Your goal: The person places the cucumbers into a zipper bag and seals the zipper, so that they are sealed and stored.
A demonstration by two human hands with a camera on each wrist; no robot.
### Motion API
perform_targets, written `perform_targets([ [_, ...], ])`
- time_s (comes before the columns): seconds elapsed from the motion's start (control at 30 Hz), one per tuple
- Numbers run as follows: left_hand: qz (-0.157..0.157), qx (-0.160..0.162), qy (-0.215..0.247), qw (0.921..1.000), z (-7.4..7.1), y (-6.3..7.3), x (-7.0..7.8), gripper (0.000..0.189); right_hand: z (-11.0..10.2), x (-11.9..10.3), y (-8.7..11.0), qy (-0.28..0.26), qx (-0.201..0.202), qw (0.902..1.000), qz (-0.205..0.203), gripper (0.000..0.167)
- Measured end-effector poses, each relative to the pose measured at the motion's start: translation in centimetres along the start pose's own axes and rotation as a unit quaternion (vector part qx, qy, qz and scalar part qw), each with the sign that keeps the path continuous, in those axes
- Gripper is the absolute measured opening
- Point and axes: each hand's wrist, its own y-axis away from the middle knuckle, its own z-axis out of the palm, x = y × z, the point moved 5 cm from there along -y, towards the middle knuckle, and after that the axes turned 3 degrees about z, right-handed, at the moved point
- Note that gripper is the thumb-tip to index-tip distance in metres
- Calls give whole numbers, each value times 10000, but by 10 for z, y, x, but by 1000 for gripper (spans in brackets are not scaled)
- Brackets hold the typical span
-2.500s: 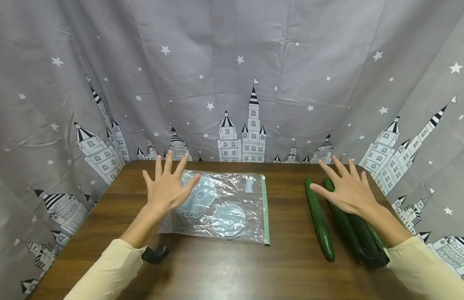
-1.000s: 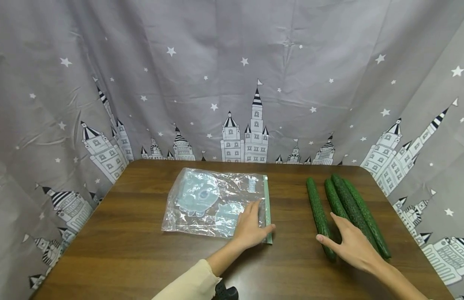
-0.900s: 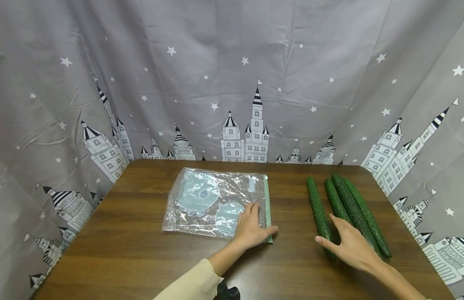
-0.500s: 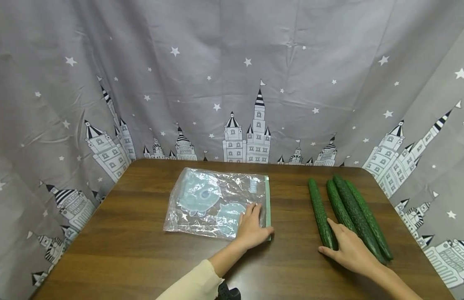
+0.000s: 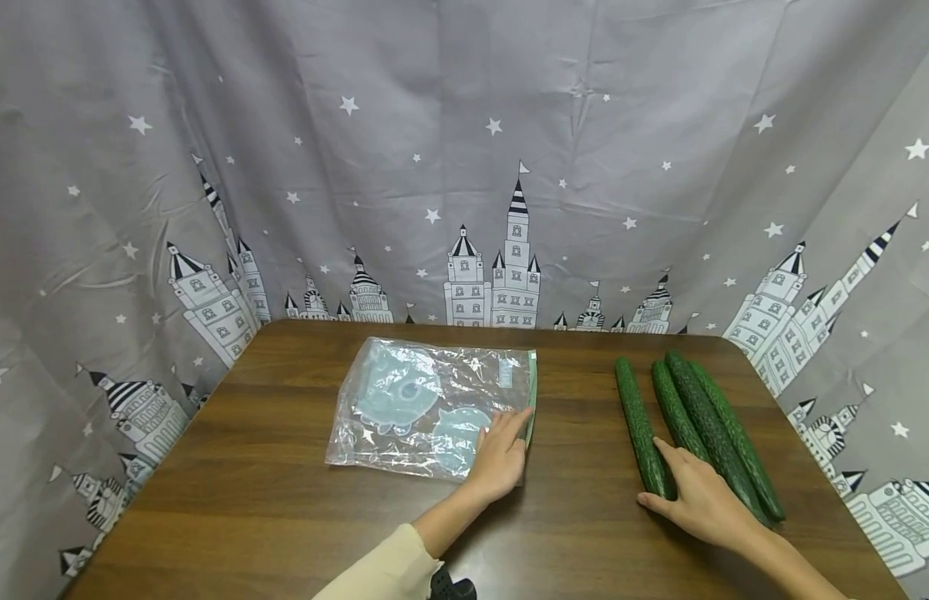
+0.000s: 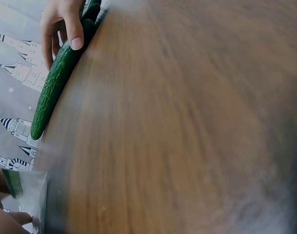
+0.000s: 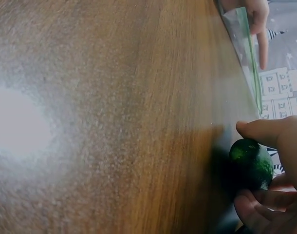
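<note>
- Cucumber, long and dark green with bumpy skin (image 5: 639,423), lies at right of centre in the frame, slanted on the brown wooden table (image 5: 284,533); three other dark green cucumbers (image 5: 715,433) lie close together just to its right.
- Right hand (image 5: 700,496) is grasping its near end, the thumb on one side and curled fingers on the other.
- Left hand (image 5: 497,458) touches the right edge of a clear plastic bag with pale blue prints (image 5: 434,400), left of centre, by its green strip (image 5: 533,375). Its thumb hides, so I cannot tell if it pinches.
- I judge this cucumber firm, moderately heavy, hardly slippery, but it can snap; holding nearer the middle should balance better.
- The bag seems light and limp, best taken at the strip.
</note>
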Motion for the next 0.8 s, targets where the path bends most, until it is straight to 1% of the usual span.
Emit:
perform_targets([
  [0.07, 51, 41, -33, 10000, -1, 0, -1, 52, 0, 0, 0, 10, -6, 10000, 4, 94],
  [0.2, -4, -17, -29, 10000, 0, -1, -5, 48, 0, 1, 0, -2, -8, 10000, 37, 90],
  [0.33, -41, -141, -164, 9998, 2, -3, -6, 54, -1, 1, 1, -177, 23, 9998, 81, 85],
  [0.47, -34, -67, -373, 9993, 4, -2, -7, 63, -3, 4, 1, -564, 22, 9982, 194, 81],
  [0.57, -6, 117, -501, 9987, 4, -1, -7, 68, -3, 9, 2, -880, -41, 9953, 399, 76],
  [0.67, 34, 262, -555, 9981, 4, 0, -5, 70, -6, 13, 2, -1159, -23, 9915, 591, 71],
  [0.73, 133, 307, -586, 9977, 3, 1, -4, 65, -9, 15, 4, -1481, -58, 9866, 683, 68],
  [0.8, 224, 298, -641, 9972, 3, 2, -1, 59, -13, 17, 4, -1917, -120, 9779, 821, 65],
])
